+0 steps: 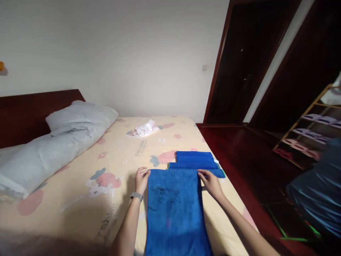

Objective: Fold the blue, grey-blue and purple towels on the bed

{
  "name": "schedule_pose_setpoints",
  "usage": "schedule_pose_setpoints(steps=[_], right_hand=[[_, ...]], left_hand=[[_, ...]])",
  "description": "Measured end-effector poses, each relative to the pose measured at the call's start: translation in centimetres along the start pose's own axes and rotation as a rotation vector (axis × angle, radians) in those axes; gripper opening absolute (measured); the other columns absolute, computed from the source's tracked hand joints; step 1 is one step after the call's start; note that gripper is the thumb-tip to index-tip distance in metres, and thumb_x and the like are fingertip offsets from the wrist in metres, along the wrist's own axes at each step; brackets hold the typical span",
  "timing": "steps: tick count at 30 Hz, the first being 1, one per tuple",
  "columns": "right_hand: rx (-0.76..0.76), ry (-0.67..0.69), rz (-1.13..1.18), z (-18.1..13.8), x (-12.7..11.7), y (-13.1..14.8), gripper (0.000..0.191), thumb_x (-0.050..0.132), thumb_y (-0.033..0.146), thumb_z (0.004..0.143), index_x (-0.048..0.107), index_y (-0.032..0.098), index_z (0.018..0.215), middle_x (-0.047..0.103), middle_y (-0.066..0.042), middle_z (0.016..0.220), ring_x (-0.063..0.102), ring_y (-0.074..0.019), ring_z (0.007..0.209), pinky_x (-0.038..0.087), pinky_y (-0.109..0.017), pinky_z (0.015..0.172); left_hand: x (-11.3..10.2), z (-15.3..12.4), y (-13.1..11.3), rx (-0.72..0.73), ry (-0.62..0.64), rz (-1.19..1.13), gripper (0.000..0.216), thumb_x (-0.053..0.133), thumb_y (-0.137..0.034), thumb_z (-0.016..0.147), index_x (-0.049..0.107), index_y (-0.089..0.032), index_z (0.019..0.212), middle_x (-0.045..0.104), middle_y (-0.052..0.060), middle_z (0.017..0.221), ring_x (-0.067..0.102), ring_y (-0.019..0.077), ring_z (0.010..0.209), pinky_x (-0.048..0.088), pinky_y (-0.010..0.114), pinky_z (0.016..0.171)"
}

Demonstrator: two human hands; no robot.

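Observation:
A long blue towel [176,213] with dark smudges near its far end stretches toward me over the bed. My left hand [142,178] pinches its far left corner; a grey band circles that wrist. At the far right corner, my right hand [210,182] grips the towel between thumb and fingers. Just beyond the towel's far edge lie folded blue cloths [194,156], overlapping in layers, with a small white tag at their right side. The towel's near end runs out of the bottom of the view.
The bed [106,206] has a cream sheet with pink and grey prints. A grey quilt [66,135] lies along the left, and a crumpled white plastic bag [146,128] at the back. On the right are dark red floor, a shoe rack [295,124] and dark blue fabric [319,188].

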State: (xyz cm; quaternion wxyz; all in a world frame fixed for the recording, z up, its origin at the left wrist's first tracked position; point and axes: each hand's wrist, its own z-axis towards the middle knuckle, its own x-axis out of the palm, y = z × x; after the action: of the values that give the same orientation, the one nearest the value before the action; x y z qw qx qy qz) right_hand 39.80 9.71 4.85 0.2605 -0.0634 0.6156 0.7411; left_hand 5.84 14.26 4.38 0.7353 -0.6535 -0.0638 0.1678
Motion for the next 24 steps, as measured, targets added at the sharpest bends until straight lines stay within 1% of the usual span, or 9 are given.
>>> schedule_pose_setpoints(steps=[1,3,6,9,12,14,17,21,24], right_hand=[[0.034,-0.015,-0.028,0.0,1.4,-1.9,0.055,0.052,0.065,0.084,0.07,0.019,0.107,0.072,-0.014,0.114,0.067,-0.032,0.107,0.052,-0.05,0.099],[0.107,-0.044,-0.078,-2.1,3.3,-5.3,0.054,0.045,0.061,0.087,0.067,0.018,0.111,0.07,-0.016,0.118,0.065,-0.0331,0.112,0.05,-0.051,0.101],[0.196,0.0,-0.148,-8.5,3.2,-8.2,0.046,0.04,0.057,0.091,0.065,0.022,0.109,0.071,-0.014,0.116,0.067,-0.0303,0.111,0.052,-0.043,0.099],[0.331,0.146,-0.225,-14.8,1.2,-8.6,0.04,0.039,0.061,0.092,0.06,0.031,0.108,0.075,-0.007,0.108,0.071,-0.0292,0.102,0.055,-0.038,0.086],[0.399,0.294,-0.361,-18.4,0.1,-7.7,0.042,0.036,0.066,0.092,0.052,0.032,0.111,0.077,-0.007,0.091,0.074,-0.0323,0.087,0.054,-0.04,0.075],[0.37,0.359,-0.483,-19.3,0.2,-6.9,0.046,0.036,0.067,0.091,0.049,0.03,0.116,0.076,-0.009,0.083,0.074,-0.0351,0.083,0.051,-0.041,0.072],[0.31,0.394,-0.589,-19.5,0.5,-6.2,0.047,0.042,0.063,0.091,0.049,0.026,0.118,0.075,-0.011,0.086,0.074,-0.0358,0.085,0.049,-0.039,0.071],[0.273,0.439,-0.481,-19.8,0.0,-6.2,0.033,0.058,0.046,0.086,0.051,0.026,0.111,0.076,-0.007,0.087,0.073,-0.028,0.084,0.047,-0.032,0.071],[0.245,0.433,-0.416,-20.4,-0.3,-6.4,0.028,0.059,0.036,0.084,0.053,0.027,0.11,0.076,-0.003,0.087,0.073,-0.0236,0.085,0.047,-0.029,0.071]], left_hand=[[0.8,0.1,1.9,-0.028,0.002,0.041,0.048,0.075,-0.054,0.066,0.056,-0.018,0.091,0.071,0.008,0.084,0.071,0.0253,0.089,0.055,0.039,0.085],[1.3,-1.4,5.1,-0.075,0.006,0.107,0.043,0.073,-0.053,0.066,0.057,-0.019,0.087,0.07,0.011,0.084,0.071,0.0291,0.09,0.055,0.044,0.086],[-0.4,-6.3,7.6,-0.04,0.033,0.294,0.037,0.066,-0.051,0.074,0.06,-0.019,0.092,0.069,0.011,0.093,0.069,0.0297,0.095,0.052,0.045,0.09],[-3.3,-11.1,8.0,0.04,0.158,0.637,0.035,0.053,-0.047,0.087,0.061,-0.02,0.106,0.068,0.008,0.092,0.069,0.0267,0.089,0.052,0.038,0.083],[-5.6,-14.8,7.9,-0.063,0.3,0.855,0.034,0.047,-0.042,0.093,0.057,-0.017,0.113,0.066,0.004,0.075,0.07,0.0241,0.076,0.049,0.032,0.071],[-6.8,-16.5,7.8,-0.12,0.364,0.905,0.033,0.05,-0.04,0.094,0.056,-0.017,0.116,0.065,0.001,0.07,0.07,0.0223,0.073,0.047,0.029,0.069],[-7.8,-18.4,7.8,-0.13,0.389,0.889,0.025,0.056,-0.03,0.091,0.057,-0.02,0.114,0.066,-0.001,0.076,0.07,0.0191,0.079,0.045,0.026,0.073],[-8.5,-20.0,8.2,-0.18,0.348,0.77,0.001,0.058,-0.02,0.087,0.058,-0.02,0.085,0.068,0.001,0.078,0.069,0.0169,0.081,0.046,0.025,0.076],[-8.7,-20.9,8.7,-0.217,0.33,0.686,0.009,0.061,-0.018,0.082,0.057,-0.019,0.075,0.068,0.001,0.07,0.07,0.0181,0.077,0.049,0.026,0.074]])
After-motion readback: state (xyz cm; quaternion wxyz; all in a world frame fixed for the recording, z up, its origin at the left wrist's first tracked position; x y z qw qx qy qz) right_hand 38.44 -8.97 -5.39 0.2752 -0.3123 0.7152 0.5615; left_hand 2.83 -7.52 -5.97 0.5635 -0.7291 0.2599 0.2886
